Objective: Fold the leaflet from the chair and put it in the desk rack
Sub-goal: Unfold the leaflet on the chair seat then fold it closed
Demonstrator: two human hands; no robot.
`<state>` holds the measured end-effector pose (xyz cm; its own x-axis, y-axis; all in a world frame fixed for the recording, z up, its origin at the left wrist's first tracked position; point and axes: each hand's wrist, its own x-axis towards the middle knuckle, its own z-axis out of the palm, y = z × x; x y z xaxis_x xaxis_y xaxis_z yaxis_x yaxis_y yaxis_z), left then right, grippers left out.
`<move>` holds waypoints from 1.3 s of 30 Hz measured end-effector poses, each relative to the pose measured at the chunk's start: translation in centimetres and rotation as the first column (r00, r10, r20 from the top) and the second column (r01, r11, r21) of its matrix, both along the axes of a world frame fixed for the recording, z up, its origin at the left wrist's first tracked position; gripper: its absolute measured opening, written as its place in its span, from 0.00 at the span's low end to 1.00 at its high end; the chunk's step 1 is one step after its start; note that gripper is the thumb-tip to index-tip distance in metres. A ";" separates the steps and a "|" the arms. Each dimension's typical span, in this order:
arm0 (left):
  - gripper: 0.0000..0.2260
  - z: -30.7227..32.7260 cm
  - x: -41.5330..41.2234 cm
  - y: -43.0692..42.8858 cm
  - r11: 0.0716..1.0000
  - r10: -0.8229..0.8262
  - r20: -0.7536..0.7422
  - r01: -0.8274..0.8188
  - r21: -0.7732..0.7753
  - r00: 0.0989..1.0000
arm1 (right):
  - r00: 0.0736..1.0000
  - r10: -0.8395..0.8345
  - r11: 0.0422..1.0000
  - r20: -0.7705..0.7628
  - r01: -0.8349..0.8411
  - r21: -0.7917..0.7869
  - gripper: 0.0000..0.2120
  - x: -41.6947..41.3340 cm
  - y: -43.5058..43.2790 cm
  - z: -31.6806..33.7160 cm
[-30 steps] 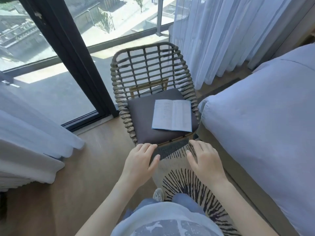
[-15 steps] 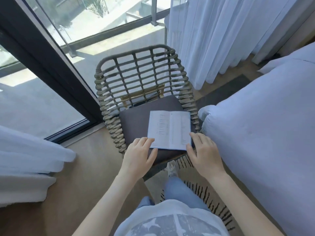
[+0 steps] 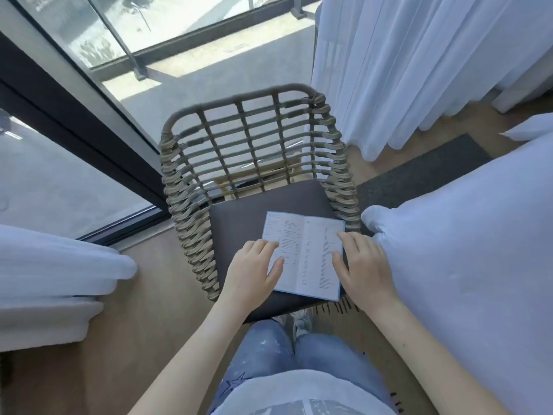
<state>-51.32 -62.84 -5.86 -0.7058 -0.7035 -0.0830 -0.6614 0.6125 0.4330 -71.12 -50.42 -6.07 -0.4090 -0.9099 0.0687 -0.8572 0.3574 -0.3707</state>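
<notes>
Both hands lie flat with fingers spread, the left hand (image 3: 251, 274) on the left page and the right hand (image 3: 363, 269) on the right page of the open leaflet (image 3: 305, 253), which rests on the dark cushion (image 3: 239, 223) of the woven chair (image 3: 191, 181), beside the white bed (image 3: 466, 250).

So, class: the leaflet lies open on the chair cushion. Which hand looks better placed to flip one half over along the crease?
Probably the right hand: its fingers sit at the leaflet's free outer edge, while the left hand lies flatter, suited to pinning.

Sunlit window (image 3: 185, 22), white curtains (image 3: 398, 64) — wood floor (image 3: 125, 310), bed (image 3: 484, 265).
</notes>
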 end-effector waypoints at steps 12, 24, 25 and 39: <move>0.24 -16.2 -4.4 -6.7 1.000 -0.018 0.041 0.017 0.013 0.999 | 0.997 -0.054 0.988 0.061 0.045 0.145 0.26 -3.4 -5.8 -16.6; 0.28 -40.4 -4.3 -7.3 0.990 -0.131 0.239 0.116 0.075 0.962 | 0.994 -0.102 0.912 0.037 0.078 0.402 0.28 -2.8 -4.9 -39.7; 0.28 -41.9 -4.1 -7.3 0.989 -0.144 0.232 0.131 0.069 0.962 | 0.995 -0.098 0.912 0.021 0.082 0.402 0.28 -2.7 -4.6 -41.0; 0.28 -47.4 -2.5 -7.2 0.982 -0.170 0.188 0.182 -0.045 0.967 | 0.994 -0.082 0.941 -0.075 0.101 0.322 0.28 -2.4 -3.7 -45.5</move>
<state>-53.82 -70.03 -53.26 -0.7960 -0.5772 -0.1823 -0.6050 0.7480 0.2730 -73.52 -54.08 -51.58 -0.4958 -0.8456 -0.1978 -0.8321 0.5278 -0.1706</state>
